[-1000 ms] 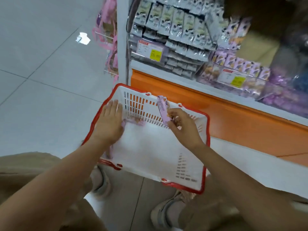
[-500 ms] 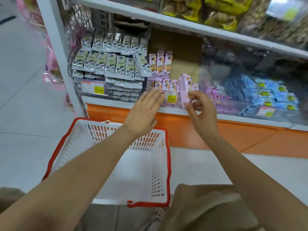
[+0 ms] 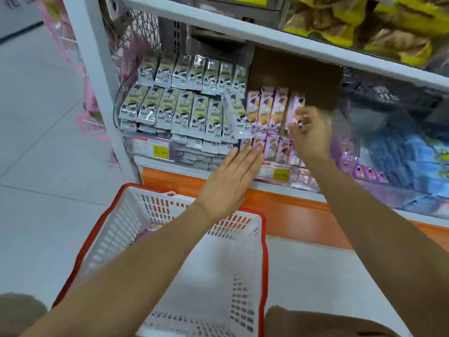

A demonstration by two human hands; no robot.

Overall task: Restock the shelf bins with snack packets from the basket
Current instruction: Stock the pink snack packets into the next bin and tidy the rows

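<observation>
My right hand (image 3: 308,135) pinches a pink snack packet (image 3: 295,110) and holds it upright at the right end of the back row of pink packets (image 3: 266,108) in the clear shelf bin (image 3: 274,171). My left hand (image 3: 230,178) is flat and open, with its fingertips against the front row of pink packets (image 3: 274,148). The white basket with a red rim (image 3: 263,239) stands on the floor below my arms. A pink packet (image 3: 148,231) shows faintly through its left wall.
Green and silver packets (image 3: 184,110) fill the bin to the left, one leaning (image 3: 237,115) against the pink rows. Blue packs (image 3: 413,156) lie to the right, yellow bags (image 3: 364,25) on the shelf above. A white upright post (image 3: 97,81) bounds the shelf's left side. My knees frame the basket.
My right hand carried the pink packet up from the basket to the back row of the bin. My left hand left the basket and reached the front pink row.
</observation>
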